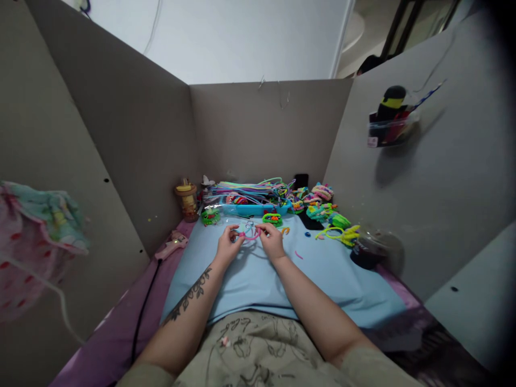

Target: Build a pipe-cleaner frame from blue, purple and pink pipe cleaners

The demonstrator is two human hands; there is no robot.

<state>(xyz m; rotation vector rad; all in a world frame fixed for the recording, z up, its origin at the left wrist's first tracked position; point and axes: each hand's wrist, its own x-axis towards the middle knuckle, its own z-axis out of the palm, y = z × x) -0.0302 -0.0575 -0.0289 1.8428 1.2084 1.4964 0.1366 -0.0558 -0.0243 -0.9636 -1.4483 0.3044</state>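
Observation:
Both my hands hold a thin pink and light-blue flexible strand (253,235), bent into a loop, above the blue cloth (258,285). My left hand (230,243) pinches its left end, where a small pink knot or coil shows. On the other side my right hand (271,241) pinches the pink part with thumb and fingertips. Just behind the hands sits a small green woven piece (273,219). An orange bit (285,231) lies by my right fingers, and a short pink piece (299,255) is on the cloth to the right.
A blue tray (258,209) of colourful strands stands at the back. Several woven pieces (320,210) crowd the back right. A pink glue gun (172,244) with a black cord lies left, near a cup (187,201). A dark jar (368,250) stands right. Grey panels (270,134) enclose the table.

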